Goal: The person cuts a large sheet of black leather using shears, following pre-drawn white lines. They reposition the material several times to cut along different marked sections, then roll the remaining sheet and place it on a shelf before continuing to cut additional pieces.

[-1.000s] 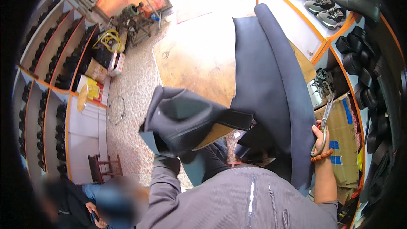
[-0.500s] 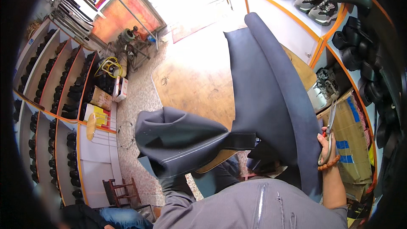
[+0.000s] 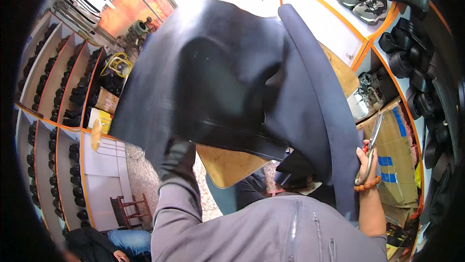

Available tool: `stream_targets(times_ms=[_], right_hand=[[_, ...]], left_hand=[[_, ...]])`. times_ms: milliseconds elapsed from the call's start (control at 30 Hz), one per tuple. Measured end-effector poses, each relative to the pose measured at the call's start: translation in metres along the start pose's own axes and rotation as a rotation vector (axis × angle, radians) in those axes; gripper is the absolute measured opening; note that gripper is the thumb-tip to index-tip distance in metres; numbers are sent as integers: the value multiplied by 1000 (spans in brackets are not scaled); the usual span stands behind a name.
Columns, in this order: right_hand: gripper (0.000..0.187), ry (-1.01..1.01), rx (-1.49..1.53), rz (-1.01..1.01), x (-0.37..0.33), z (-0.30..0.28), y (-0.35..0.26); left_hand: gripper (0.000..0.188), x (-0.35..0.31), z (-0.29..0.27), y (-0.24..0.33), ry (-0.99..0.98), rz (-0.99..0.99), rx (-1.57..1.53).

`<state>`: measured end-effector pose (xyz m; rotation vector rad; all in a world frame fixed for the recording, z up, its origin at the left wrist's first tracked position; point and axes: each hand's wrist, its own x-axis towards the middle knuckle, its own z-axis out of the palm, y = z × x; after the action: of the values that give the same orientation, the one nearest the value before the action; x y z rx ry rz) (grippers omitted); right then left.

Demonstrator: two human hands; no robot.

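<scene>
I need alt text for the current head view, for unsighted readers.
A dark sheet hangs over a wooden table, the left hand hidden by it; the right hand holds scissors beside its rolled edge. Shoes line both sides.

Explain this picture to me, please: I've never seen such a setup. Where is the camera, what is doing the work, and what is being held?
There is no machine here: a person works with their own two hands. The camera sits on that person's head and looks down, so picture left is their left; its fisheye lens bends straight edges. A large dark sheet covers much of a wooden table, with a long roll along its right side. The right hand holds scissors, blades pointing up the picture, beside the roll. The left sleeve reaches to the raised part of the sheet, but the left hand cannot be made out there. Shoe shelves stand on the left, and another person is partly visible at the lower left.
</scene>
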<state>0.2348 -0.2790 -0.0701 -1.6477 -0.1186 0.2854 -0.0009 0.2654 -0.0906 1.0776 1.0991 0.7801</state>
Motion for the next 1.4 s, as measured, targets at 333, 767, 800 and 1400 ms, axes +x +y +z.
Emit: stream_targets(times_ms=[333,767,800,1400], right_hand=[[28,-85,60,-50,10,-1,-9],[45,-736,-40,397,-82,57,-52],[51,-832,-111,324,-85,61,-42],[67,-1085,29,432,-54,124,2]], left_hand=[[59,-254,38,-75,-526,505,454],[40,-253,130,-75,-382,-542,-517],[38,-256,130,-77,-360,-465,-469],[36,-267,129,-72,-248,-512,-604]])
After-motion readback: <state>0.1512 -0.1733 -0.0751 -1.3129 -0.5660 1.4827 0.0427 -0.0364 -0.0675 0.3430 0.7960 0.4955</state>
